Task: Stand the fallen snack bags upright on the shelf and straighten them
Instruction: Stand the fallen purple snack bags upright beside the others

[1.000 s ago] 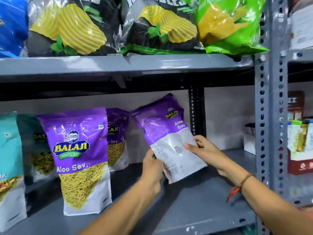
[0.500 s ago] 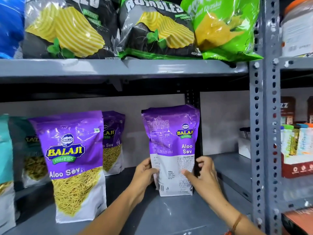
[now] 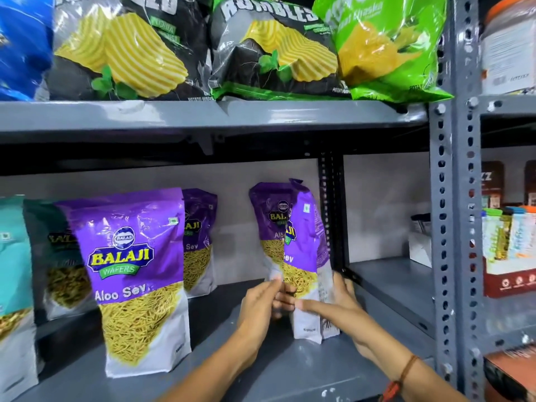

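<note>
Both forearms were bare, no sleeves; right wrist wore a brown thread band (image 3: 407, 369) w/ red-orange tassel (knotted).

Single head-worn camera, wide-angle. Faces forward and slightly downward into a grey metal shelf (image 3: 290, 369) at close range, roughly level with its middle tier; the upper tier's bags crop at the frame top.

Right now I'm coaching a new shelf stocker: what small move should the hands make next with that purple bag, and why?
Probably turn the held Aloo Sev bag so its front faces out. It stands on the shelf but is angled edge-on, unlike the front bag to its left. The left hand and right hand grip its lower part, so a slight twist should square it.
</note>
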`<state>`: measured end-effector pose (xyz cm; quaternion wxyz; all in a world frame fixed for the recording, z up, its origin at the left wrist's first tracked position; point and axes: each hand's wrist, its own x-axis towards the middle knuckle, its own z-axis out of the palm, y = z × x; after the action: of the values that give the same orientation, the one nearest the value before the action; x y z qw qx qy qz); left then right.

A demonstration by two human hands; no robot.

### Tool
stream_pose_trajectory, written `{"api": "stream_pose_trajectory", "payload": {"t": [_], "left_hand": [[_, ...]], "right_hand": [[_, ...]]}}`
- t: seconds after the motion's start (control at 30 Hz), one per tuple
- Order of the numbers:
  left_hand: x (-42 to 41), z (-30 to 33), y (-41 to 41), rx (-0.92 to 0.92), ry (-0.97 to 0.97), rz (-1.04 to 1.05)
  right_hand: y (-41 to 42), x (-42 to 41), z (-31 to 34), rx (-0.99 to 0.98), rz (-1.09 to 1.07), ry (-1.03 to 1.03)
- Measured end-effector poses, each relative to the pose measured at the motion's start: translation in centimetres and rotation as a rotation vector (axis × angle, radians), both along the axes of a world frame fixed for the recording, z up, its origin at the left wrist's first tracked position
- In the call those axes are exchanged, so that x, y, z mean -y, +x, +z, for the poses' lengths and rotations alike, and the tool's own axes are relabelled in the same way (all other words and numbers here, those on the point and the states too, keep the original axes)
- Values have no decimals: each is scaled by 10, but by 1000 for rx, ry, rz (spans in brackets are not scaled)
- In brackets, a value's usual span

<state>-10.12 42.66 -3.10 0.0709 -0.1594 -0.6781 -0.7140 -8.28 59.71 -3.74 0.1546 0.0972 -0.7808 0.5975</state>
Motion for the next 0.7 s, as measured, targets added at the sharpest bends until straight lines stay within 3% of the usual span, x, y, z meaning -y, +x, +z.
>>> {"api": "stream_pose_trajectory", "payload": {"t": [0.17,0.4,0.7], "left_hand": [[6,-1,-16,-119,-8,221],[18,-8,-31,51,-143,-55],[14,-17,-25,0,-127,115]], "right_hand": [[-11,-21,-1,69,132,-264],[-8,-29,-9,-16,93,-108],[-23,-35,-10,59,133,-73]]}}
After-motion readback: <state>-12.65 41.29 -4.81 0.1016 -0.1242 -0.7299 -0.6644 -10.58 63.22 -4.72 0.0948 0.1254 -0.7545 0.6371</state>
